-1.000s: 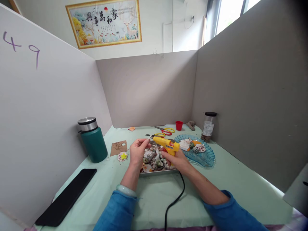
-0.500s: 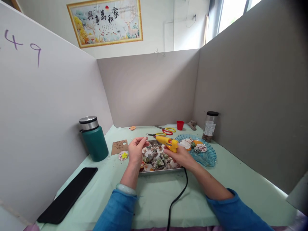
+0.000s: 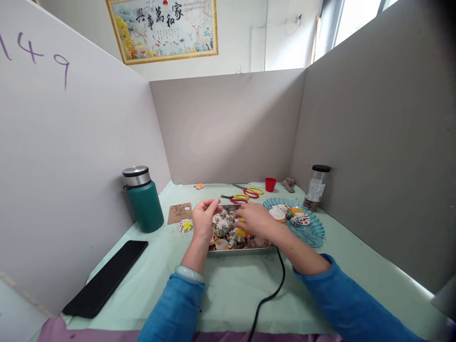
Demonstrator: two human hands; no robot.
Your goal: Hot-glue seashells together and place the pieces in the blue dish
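A metal tray (image 3: 242, 251) full of shells and snail shells lies in front of me. My left hand (image 3: 204, 216) is above its left edge, thumb and forefinger pinched around something too small to make out. Over the tray's right half is my right hand (image 3: 254, 221), palm down with fingers curved and apart, no longer around the glue gun. Part of the yellow glue gun (image 3: 241, 232) shows among the shells under that hand; the rest is hidden. Its black cord (image 3: 272, 295) runs over the tray's front edge toward me.
Left: green bottle (image 3: 144, 202), black flat case (image 3: 107, 280), brown card (image 3: 179, 213), shell with yellow star (image 3: 185, 225). Behind the tray: scissors (image 3: 237, 198), red cup (image 3: 270, 184). Right: blue plate of shells (image 3: 315, 232), lidded jar (image 3: 316, 187). Grey panels enclose the table.
My right hand has let go of the yellow glue gun, which now lies lower, on the shells in the tray. My left hand keeps its pinch. The view has shifted slightly.
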